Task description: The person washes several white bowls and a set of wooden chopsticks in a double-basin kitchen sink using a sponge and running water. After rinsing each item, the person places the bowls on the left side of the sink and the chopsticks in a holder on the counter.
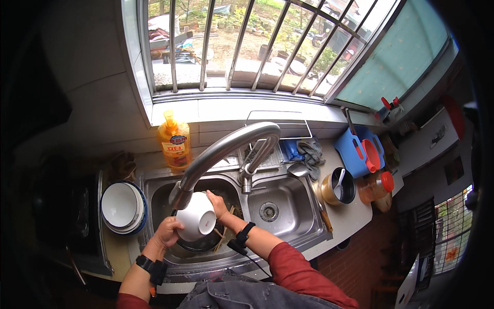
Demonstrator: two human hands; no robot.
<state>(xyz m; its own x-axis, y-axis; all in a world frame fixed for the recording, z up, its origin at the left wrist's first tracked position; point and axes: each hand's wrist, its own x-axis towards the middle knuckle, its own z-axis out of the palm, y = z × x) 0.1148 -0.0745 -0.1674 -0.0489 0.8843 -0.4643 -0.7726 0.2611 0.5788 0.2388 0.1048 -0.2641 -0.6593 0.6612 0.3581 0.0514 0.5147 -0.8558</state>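
Note:
A white bowl (194, 220) is tilted on its side over the left sink basin (234, 191), its foot ring facing right. My left hand (167, 232) grips its near-left rim with the thumb on the outer wall. On its far right side my right hand (218, 205) holds it too, with the fingers partly hidden behind it. The spout of the steel faucet (210, 149) hangs right beside the bowl; I cannot tell whether water runs. Beneath the bowl lies a dark pan (193, 244), partly hidden, with several chopsticks (224, 232) next to my right wrist.
Stacked bowls (119, 205) stand left of the sink, and a yellow soap bottle (175, 141) behind it. The right basin (288, 206) shows its drain. Along the right counter are a knife (325, 219), a pot with a spoon (337, 186), a blue basket (355, 152) and a red-lidded jar (374, 187).

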